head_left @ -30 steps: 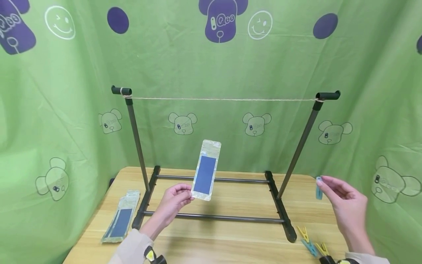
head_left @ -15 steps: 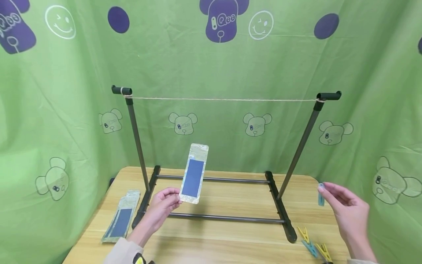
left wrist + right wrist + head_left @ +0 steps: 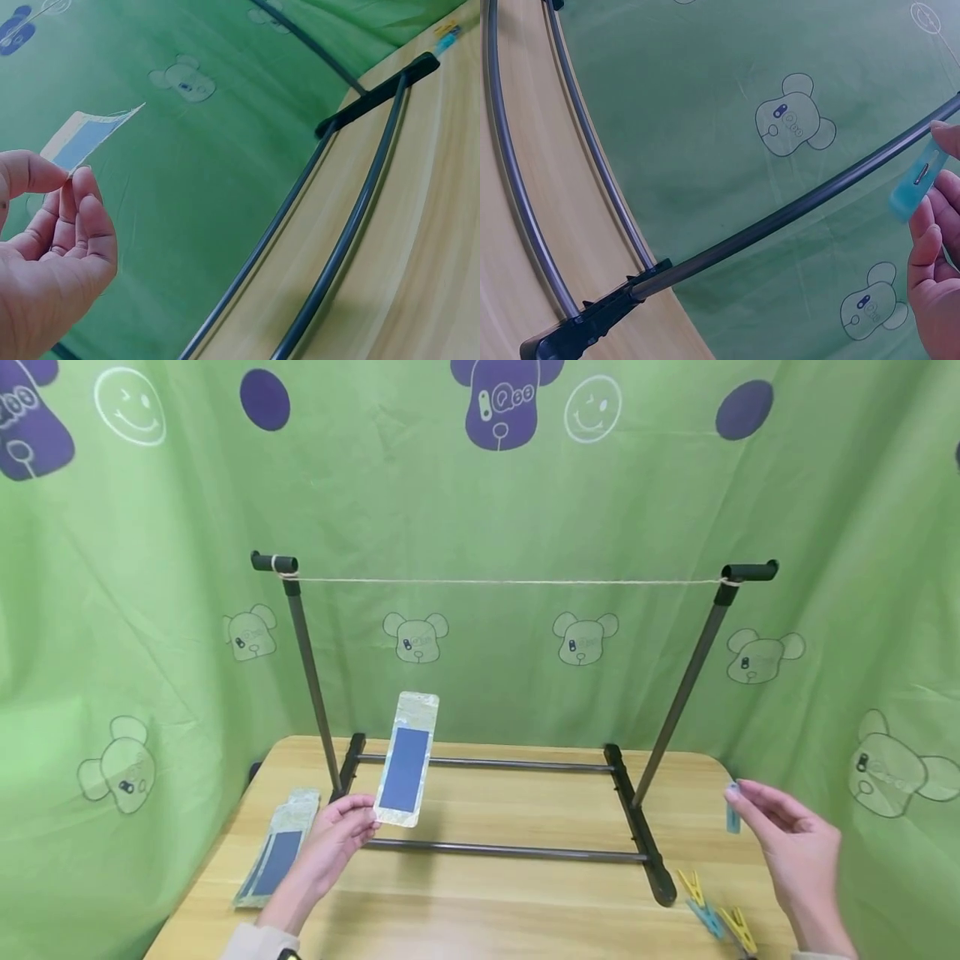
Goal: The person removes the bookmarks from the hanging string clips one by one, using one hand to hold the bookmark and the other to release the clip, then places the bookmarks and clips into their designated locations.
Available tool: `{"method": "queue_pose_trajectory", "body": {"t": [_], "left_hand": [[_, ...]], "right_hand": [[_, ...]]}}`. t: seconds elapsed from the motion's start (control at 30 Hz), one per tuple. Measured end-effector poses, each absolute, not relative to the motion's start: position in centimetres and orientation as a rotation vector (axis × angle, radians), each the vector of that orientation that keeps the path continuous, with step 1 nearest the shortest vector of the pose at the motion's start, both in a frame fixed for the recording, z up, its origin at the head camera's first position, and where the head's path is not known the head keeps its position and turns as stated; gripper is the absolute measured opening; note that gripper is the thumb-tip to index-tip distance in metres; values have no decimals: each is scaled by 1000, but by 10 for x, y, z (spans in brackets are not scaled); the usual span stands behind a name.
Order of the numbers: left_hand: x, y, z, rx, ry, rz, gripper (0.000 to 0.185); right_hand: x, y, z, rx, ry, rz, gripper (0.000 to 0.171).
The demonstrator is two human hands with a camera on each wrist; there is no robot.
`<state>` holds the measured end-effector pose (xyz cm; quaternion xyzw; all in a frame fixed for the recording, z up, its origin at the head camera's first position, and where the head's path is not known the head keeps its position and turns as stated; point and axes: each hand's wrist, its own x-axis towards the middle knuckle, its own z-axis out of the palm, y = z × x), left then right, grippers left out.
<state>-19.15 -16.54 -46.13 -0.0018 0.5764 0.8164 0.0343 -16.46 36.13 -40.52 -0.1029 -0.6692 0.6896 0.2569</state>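
Above the bench, in front of the rack, a packet is being pinched by its lower corner between the thumb and fingers of the left hand and is being held upright, left of centre. A blue peg is being gripped by the fingers of the right hand beside the right post. More packets and pegs are lying on the bench.
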Motion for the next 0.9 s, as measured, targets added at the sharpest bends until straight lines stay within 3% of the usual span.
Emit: {"method": "queue_pose_trajectory", "body": {"t": [0.9], "left_hand": [[-144,-240,-501,-129,1787,2650,20]], "right_hand": [[-151,377,-443,-409,-1862,1898,43]]}}
